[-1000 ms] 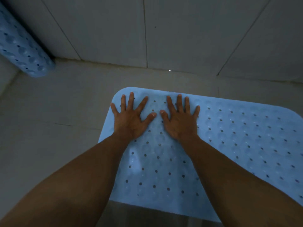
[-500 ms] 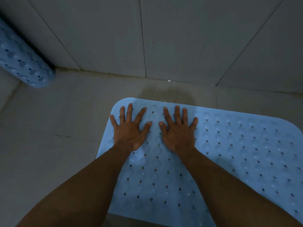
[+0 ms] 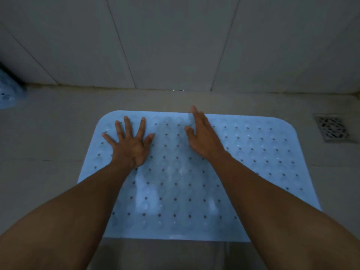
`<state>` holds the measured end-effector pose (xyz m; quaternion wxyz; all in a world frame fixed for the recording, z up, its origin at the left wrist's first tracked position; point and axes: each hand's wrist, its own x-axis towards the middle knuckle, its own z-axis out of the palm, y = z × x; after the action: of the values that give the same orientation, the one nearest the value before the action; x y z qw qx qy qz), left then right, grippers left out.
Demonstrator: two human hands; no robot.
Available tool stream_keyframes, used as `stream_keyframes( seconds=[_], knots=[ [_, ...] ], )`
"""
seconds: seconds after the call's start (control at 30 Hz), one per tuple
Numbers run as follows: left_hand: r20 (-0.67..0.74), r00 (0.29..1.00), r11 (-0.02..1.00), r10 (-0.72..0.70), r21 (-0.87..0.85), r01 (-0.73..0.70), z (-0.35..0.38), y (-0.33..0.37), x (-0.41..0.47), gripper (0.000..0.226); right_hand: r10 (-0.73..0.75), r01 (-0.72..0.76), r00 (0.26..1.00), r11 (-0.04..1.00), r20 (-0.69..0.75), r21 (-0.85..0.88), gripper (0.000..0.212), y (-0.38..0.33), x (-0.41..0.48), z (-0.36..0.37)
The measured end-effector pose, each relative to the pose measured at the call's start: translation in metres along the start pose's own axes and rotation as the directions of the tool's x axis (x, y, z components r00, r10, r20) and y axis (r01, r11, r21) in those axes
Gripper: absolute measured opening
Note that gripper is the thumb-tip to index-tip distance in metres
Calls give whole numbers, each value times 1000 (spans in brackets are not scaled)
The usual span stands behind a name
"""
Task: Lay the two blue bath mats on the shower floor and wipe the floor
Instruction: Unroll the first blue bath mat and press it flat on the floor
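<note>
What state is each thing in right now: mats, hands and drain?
flat blue mat: spread out on the shower floor.
second blue mat: not laid yet, by the left wall, mostly out of frame.
left hand: flat, fingers spread, pressing on the flat blue mat.
right hand: fingers straight and together, at that mat's far edge; contact unclear.
floor drain: grate on, not covered by either mat.

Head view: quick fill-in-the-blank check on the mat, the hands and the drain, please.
1. The left hand presses the blue mat with its fingers ____.
2. The floor drain lies to the ____ of that mat.
3. The second blue mat shows at the picture's ____ edge.
4. The right hand holds ____.
Missing words: spread; right; left; nothing.
</note>
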<state>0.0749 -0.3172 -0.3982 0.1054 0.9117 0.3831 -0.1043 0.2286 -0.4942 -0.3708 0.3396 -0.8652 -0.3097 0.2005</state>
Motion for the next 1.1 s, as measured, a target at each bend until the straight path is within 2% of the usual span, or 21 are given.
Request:
stream_keyframes(
  seconds=[0.07,0.13,0.27,0.37,0.43,0.53,0.73,0.97,1.1],
  knots=[
    [-91,993,996,75,-43,-80,8,38,-12,66,22,-27,986,999,-165,-30,66,32,-14,-30],
    [-122,979,985,163,-43,-169,18,85,-24,66,70,-98,970,989,-232,-111,65,69,-26,-62],
    [-102,943,947,317,-20,-321,37,165,-40,73,218,-253,966,896,-135,-365,67,133,-50,-110],
    [-68,929,931,363,1,-364,51,208,-44,67,288,-263,957,834,-23,-485,72,164,-62,-121],
    [-51,937,939,344,3,-345,58,225,-46,66,261,-225,965,823,-5,-521,71,175,-66,-119],
    [-76,950,953,302,24,-301,66,233,-47,67,178,-181,982,809,-60,-559,69,183,-69,-112],
    [-40,965,965,261,37,-259,63,236,-48,74,115,-165,986,801,-122,-576,80,191,-66,-107],
    [12,972,969,235,78,-236,56,239,-48,76,185,-181,982,820,-47,-544,74,183,-65,-113],
    [47,968,965,247,80,-250,53,238,-45,77,250,-185,967,834,57,-520,77,181,-59,-122]
  ],
)
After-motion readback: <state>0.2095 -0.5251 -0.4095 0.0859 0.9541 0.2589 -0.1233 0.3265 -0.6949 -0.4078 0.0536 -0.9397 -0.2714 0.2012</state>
